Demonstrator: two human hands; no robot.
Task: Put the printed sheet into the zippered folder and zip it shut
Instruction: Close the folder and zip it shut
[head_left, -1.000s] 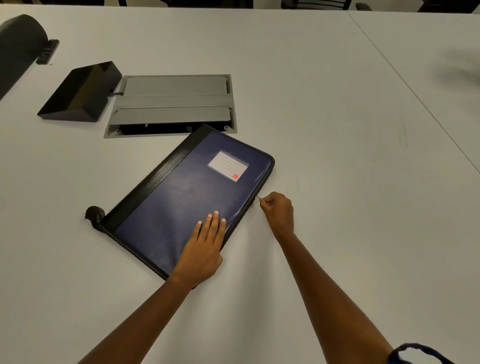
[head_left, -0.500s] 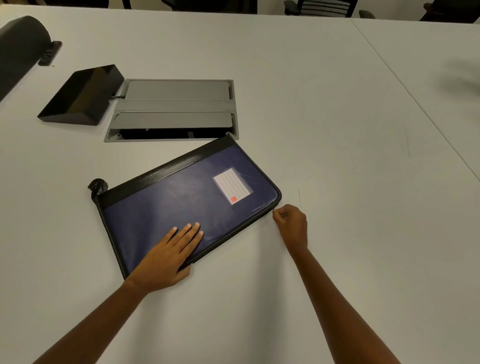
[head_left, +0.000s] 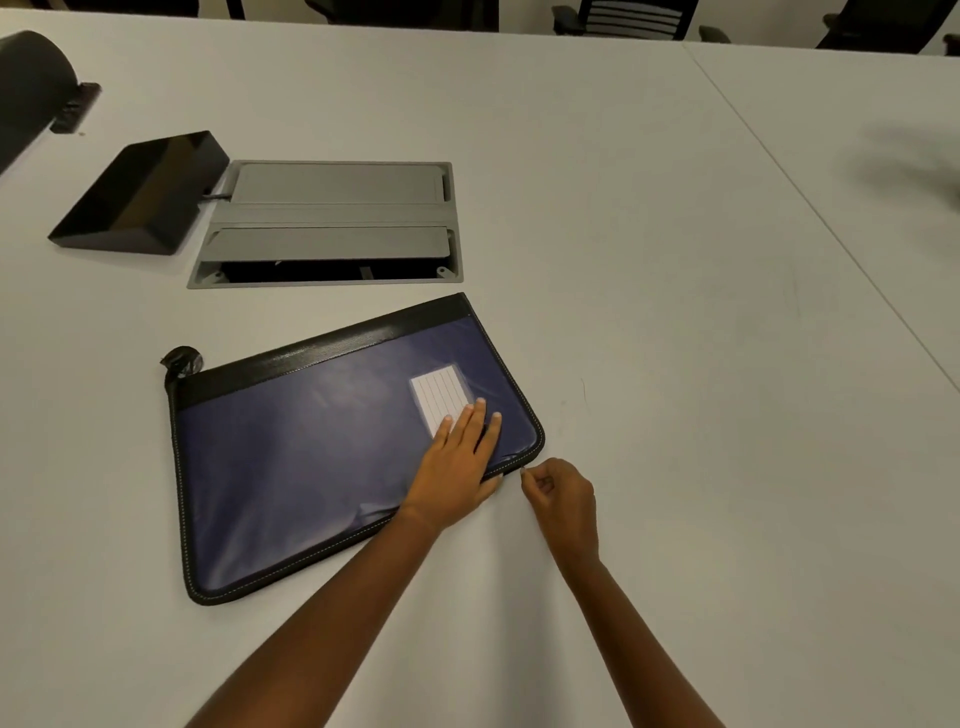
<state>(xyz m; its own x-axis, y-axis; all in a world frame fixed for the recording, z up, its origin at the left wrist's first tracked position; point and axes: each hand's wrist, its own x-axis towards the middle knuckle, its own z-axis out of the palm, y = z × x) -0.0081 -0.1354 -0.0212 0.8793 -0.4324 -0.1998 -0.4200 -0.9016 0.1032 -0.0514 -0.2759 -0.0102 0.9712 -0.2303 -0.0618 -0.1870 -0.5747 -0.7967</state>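
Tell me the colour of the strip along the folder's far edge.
Black, against the folder's dark blue cover; the strip shows clearly in the head view.

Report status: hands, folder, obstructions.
Left hand flat on the zippered folder, pinning it. Right hand pinched at the zipper by the near corner. Printed sheet not visible. Nothing in the way.

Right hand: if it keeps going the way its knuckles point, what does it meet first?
Probably the left hand, pressed flat on the zippered folder. The right hand points left along the folder's near edge, pinching something small there, likely the zipper pull.
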